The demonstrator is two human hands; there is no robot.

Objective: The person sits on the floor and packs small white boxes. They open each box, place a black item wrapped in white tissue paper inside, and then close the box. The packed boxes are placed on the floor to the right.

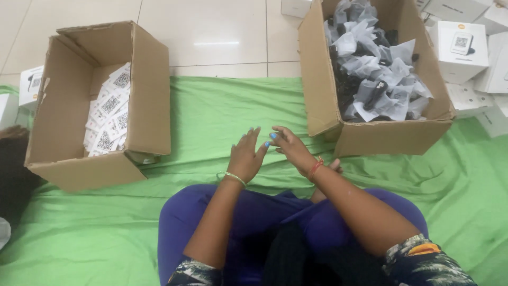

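Note:
My left hand point(246, 155) and my right hand point(290, 149) hover close together over the green cloth point(222, 114), just ahead of my knees. Both are empty, fingers spread, with blue-painted nails; their fingertips nearly touch. A thin bangle circles the left wrist and a red thread the right. My right hand is nearest the cardboard box point(323, 90) at the right, which is filled with dark items in clear plastic bags point(378, 85). A second cardboard box point(151, 85) at the left holds several white printed cards point(110, 114).
Several white carton boxes point(459, 48) are stacked at the far right, others at the far left point(30, 85). Pale floor tiles point(211, 32) lie beyond the cloth. A dark shape, perhaps another person, sits at the left edge point(13, 169).

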